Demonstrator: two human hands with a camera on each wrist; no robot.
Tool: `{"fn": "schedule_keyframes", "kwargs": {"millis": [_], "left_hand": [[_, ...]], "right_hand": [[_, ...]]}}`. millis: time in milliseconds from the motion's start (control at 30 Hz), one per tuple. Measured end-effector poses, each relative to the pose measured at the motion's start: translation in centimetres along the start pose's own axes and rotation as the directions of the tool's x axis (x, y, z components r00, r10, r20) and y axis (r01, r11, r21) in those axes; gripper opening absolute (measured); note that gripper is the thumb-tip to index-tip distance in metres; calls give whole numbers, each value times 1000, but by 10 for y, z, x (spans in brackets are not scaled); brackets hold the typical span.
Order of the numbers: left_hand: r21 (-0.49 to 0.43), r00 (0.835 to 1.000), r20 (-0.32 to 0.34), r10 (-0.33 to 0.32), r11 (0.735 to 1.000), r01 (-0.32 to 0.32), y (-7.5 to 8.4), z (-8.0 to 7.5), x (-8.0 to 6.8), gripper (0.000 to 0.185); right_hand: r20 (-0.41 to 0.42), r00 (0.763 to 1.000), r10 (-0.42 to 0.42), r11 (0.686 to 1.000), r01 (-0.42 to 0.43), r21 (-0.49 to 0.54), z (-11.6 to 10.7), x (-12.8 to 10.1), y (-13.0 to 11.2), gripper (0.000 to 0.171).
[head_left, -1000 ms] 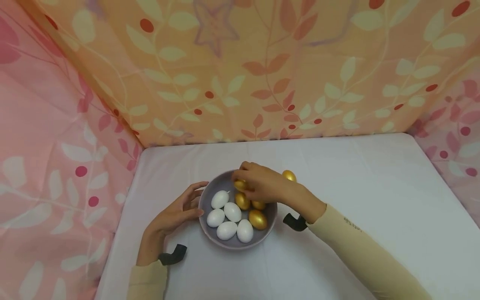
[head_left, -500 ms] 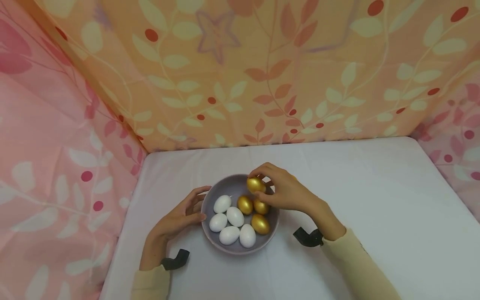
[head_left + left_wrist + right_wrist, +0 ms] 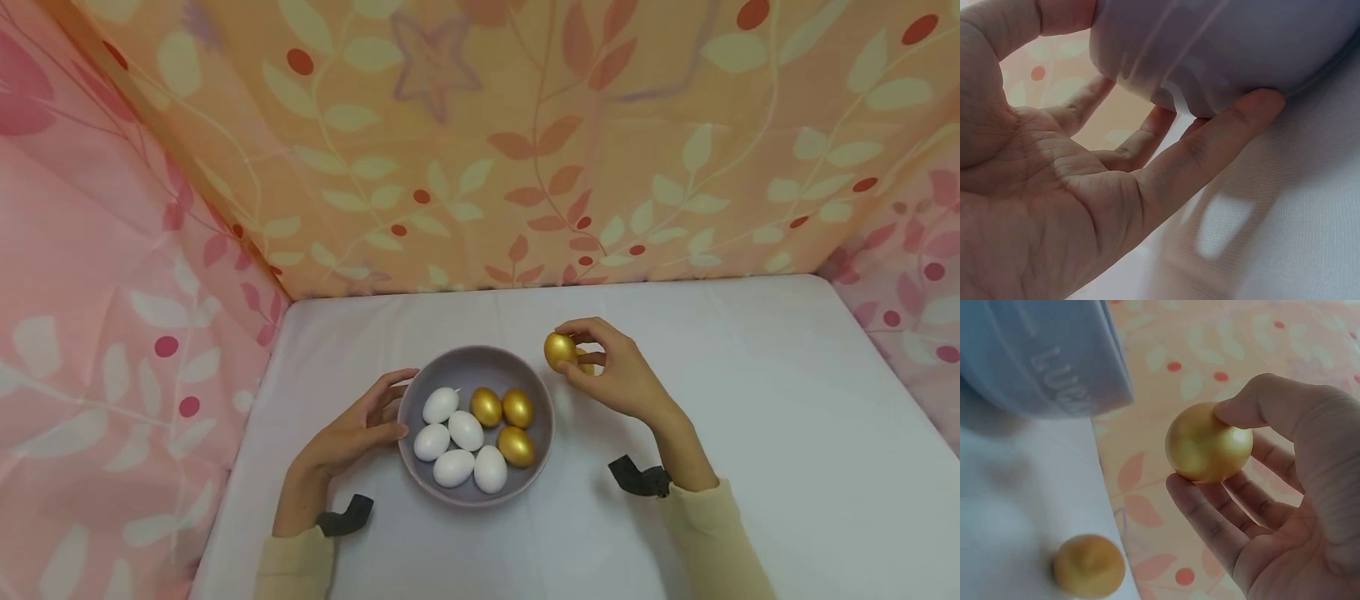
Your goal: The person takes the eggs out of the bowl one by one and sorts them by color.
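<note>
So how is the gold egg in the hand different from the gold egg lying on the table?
The held gold egg is up in the air, pinched between the thumb and fingers of the right hand; the gold egg on the table lies on the white cloth with nothing touching it. In the head view the held egg shows clearly, while the other is mostly hidden behind the hand. Both are shiny gold, egg-shaped and outside the grey bowl.

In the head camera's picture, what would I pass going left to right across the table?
Left hand → white eggs → gold eggs, both kinds in the bowl → held gold egg → right hand.
</note>
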State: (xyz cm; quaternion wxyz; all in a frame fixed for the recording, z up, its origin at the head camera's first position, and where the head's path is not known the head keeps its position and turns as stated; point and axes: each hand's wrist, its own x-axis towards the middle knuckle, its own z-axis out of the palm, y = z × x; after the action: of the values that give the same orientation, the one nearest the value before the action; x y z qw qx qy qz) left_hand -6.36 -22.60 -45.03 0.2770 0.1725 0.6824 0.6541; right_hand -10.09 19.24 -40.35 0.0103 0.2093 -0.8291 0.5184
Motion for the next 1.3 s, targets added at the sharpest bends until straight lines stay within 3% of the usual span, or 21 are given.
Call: {"fn": "schedule_keyframes", "kwargs": {"millis": [467, 667, 900, 1300], "left_hand": [[2, 1000, -3, -2, 1000, 2, -2, -2, 1, 79], [-18, 1000, 12, -6, 1000, 6, -5, -1, 4, 79], [-18, 1000, 19, 21, 1000, -21, -3, -4, -2, 79], [-19, 1000, 18, 14, 1000, -14, -3, -3, 1, 78]], "right_hand": [[-74, 997, 35, 999, -37, -22, -22, -5, 25, 45], [-75, 993, 89, 993, -94, -66, -33, -10, 39, 44], [-59, 982, 182, 983, -184, -30, -30, -8, 55, 44], [-77, 971, 225, 954, -236, -187, -34, -12, 70, 42]]}}
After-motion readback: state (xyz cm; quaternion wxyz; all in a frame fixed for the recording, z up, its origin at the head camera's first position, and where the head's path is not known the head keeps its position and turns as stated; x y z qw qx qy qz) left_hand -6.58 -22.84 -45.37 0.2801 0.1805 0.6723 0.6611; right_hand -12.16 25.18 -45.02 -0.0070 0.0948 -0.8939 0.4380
